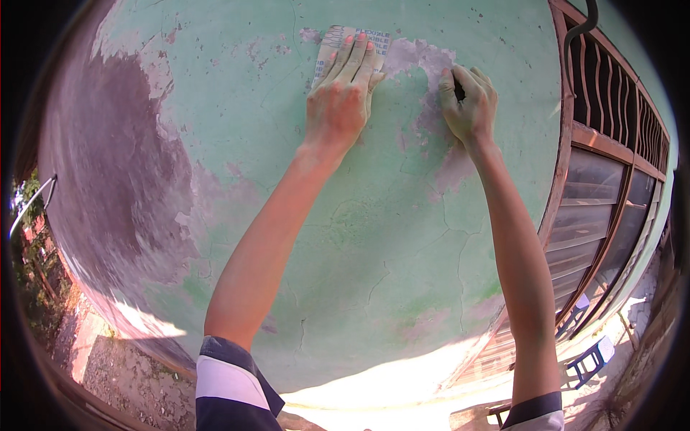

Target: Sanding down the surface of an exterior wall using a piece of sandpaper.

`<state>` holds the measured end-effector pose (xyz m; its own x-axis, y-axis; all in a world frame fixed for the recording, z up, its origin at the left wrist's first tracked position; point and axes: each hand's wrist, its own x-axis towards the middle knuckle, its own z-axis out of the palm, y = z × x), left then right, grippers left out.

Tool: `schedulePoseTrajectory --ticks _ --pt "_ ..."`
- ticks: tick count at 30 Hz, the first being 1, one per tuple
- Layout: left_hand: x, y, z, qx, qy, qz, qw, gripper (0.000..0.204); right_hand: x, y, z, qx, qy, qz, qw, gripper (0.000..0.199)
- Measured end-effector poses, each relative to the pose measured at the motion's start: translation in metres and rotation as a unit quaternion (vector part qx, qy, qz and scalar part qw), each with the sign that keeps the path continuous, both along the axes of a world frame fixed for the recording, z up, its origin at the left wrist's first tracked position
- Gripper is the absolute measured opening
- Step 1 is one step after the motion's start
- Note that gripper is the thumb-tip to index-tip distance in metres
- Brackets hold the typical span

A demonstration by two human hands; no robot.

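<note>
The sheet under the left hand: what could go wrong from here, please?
The sheet might slip, as only the left hand presses it to the wall. More paint could flake off: the wall is cracked, and a patch beside the sheet has already lost its green. The right hand might get scraped, since it is curled close to that patch.

Blue lettering [379, 42] repeats across the pale sheet [330, 43].

Mint-green and mauve-grey patchy wall [388, 194], blue-printed beige sheet [382, 43].
</note>
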<state>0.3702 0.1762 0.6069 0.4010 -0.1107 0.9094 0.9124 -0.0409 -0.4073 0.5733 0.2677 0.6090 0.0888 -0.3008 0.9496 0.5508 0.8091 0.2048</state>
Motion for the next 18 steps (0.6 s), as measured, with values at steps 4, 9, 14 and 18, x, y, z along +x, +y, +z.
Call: schedulePoseTrajectory --ticks 4,9,14,18 --pt "0.005 0.000 -0.060 -0.027 -0.022 -0.006 0.999 0.042 0.007 0.006 -0.005 0.013 -0.011 0.001 1.000 0.023" --pt "0.000 -0.001 -0.015 -0.006 -0.018 0.006 1.000 0.047 0.006 0.002 -0.007 0.009 -0.026 -0.004 1.000 0.022" --pt "0.013 0.010 -0.011 0.027 -0.065 -0.005 0.998 0.049 0.011 0.006 -0.008 -0.002 -0.026 -0.003 1.000 0.022" --pt "0.002 0.011 -0.044 -0.016 -0.003 -0.004 1.000 0.045 0.012 0.005 -0.011 0.005 -0.019 -0.011 1.000 0.022"
